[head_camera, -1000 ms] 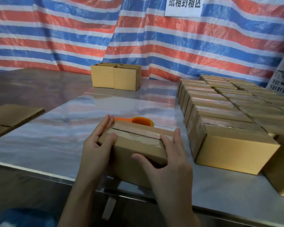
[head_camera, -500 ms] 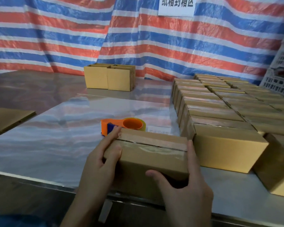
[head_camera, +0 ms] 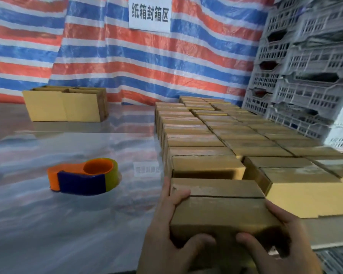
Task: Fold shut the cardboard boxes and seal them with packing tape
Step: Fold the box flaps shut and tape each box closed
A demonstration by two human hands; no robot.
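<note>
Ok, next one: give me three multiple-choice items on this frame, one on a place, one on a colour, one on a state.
1. Where is the dispenser?
A. on the table, left of the held box
B. on the stacked rows
C. in a crate

2. The dispenser's body is:
A. green
B. orange
C. white

3. The box is:
A. untouched
B. held by one hand only
C. gripped by the left hand and the right hand

Key:
1 A, it lies on the table off to the left.
2 B, orange with a blue part.
3 C, fingers of both hands curl round it.
</note>
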